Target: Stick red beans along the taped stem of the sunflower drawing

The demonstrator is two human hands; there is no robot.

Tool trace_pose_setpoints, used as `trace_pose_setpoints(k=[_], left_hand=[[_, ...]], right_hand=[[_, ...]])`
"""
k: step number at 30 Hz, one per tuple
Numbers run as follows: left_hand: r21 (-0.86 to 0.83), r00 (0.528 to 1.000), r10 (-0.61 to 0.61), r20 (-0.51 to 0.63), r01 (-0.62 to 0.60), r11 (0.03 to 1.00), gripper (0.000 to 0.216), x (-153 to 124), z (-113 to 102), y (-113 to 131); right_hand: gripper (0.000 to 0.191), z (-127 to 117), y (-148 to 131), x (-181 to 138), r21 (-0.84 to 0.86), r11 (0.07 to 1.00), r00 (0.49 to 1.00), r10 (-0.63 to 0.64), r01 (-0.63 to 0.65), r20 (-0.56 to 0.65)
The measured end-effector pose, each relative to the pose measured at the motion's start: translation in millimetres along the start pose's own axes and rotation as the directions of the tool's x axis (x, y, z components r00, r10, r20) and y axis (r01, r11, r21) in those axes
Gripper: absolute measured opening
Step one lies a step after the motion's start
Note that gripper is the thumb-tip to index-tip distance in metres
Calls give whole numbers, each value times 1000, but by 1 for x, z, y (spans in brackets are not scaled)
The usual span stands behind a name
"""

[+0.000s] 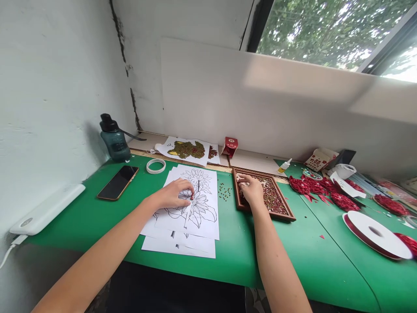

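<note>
My left hand (pixel 176 194) rests on a white sheet with a line drawing of flowers (pixel 198 219). Its fingers are curved, thumb and forefinger apart around a few small red beans (pixel 192 196) at a flower's centre. Over the left part of a brown-framed tray (pixel 285 203) is my right hand (pixel 252 189), its fingers bent together and the tips down at the contents. Red and green beans (pixel 272 195) cover much of the tray. Whatever those fingertips hold is too small to make out. Loose beans (pixel 224 191) lie on the green table between the papers and the tray.
To the left are a phone (pixel 119 182), a tape roll (pixel 155 166), a water bottle (pixel 114 141) and a white power strip-like device (pixel 48 211). Bean-covered artwork (pixel 189 149) lies behind. Rightward are a glue bottle (pixel 284 165), red decorations (pixel 345 201) and a ribbon spool (pixel 379 234).
</note>
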State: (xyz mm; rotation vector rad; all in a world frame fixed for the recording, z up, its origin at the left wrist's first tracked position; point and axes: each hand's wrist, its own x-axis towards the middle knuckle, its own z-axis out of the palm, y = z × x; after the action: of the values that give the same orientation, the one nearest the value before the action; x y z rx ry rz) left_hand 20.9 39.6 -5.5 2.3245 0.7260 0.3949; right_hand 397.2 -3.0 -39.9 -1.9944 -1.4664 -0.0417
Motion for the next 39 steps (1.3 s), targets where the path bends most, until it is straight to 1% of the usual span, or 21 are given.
trace_pose_setpoints(k=[3,7,9,12,15,18,20,21,23,24,26,29,34,39], left_hand=[[1,1000,11,4,-11,1000,22,0,0,-1],[-3,1000,23,9,-23,1000,17,1,1,-3],[-2,1000,25,9,-25,1000,17,2,1,-4],[1,1000,26,8,-26,1000,16,2,1,-4],[1,1000,23,4,-23,1000,16,2,2,-5],[1,1000,20,1,-20,1000,16,2,2,-5],[1,999,31,-7,-31,1000,16,2,2,-4],[3,999,38,-15,-38,999,17,2,2,-4],[13,998,49,-35,-49,999,18,2,2,-3],[17,998,50,-46,-49,999,19,2,3,-2],[20,997,45,-63,-44,999,20,1,3,-1],[20,995,57,-81,-56,998,21,2,5,0],[38,990,92,-109,-88,995,17,3,8,-2],[36,989,89,-116,-85,996,14,3,8,-5]], right_hand=[[48,-2,-1,0,36,999,999,10,-11,35],[51,-2,-4,0,53,998,999,19,-21,38],[50,-3,-5,0,58,998,999,25,-27,24],[43,-6,-8,0,84,996,999,42,-41,-13],[40,-7,-15,-1,140,990,999,23,-18,-34],[38,-2,-34,-6,273,956,993,-94,108,-66],[34,5,-51,-12,387,894,974,-213,224,-72],[33,9,-61,-16,433,862,962,-266,263,-55],[32,17,-79,-26,513,799,924,-381,313,30],[31,20,-87,-31,555,763,896,-439,331,70],[30,27,-99,-40,618,711,851,-509,335,125],[31,33,-109,-49,668,676,822,-544,313,166],[34,37,-113,-56,669,679,792,-570,303,220],[34,40,-115,-59,644,678,768,-604,355,214]])
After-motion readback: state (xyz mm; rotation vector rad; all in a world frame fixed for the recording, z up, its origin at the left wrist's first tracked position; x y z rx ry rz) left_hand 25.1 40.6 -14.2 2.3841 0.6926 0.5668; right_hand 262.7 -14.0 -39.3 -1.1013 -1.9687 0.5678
